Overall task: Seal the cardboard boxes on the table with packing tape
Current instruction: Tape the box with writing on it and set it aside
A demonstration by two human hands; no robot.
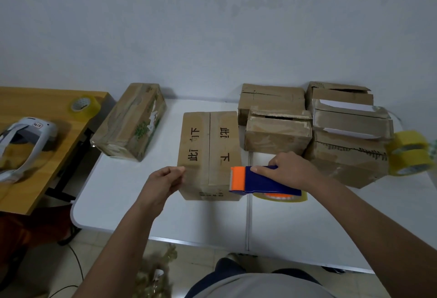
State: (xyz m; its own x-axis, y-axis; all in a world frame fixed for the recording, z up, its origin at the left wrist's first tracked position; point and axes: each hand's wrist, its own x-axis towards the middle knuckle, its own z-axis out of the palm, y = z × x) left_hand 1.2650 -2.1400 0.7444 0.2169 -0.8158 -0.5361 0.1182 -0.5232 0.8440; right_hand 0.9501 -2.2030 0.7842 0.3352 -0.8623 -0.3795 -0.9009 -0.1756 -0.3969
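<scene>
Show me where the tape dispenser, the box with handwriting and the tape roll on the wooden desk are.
tape dispenser [264,180], head view, on its blue body.
box with handwriting [209,146], head view, on its top flaps.
tape roll [85,106], head view, on its yellowish rim.

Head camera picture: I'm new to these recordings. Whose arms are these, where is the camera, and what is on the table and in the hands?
There is no robot here. The single picture comes from a wide-angle camera worn on a person's head, looking down at their own bare arms. The right hand grips a blue and orange tape dispenser at the right side of the marked box. The left hand pinches at that box's left edge, probably the tape's end, though clear tape is hard to see. The box sits on a white table with more cardboard boxes behind it and spare tape rolls at the right.
</scene>
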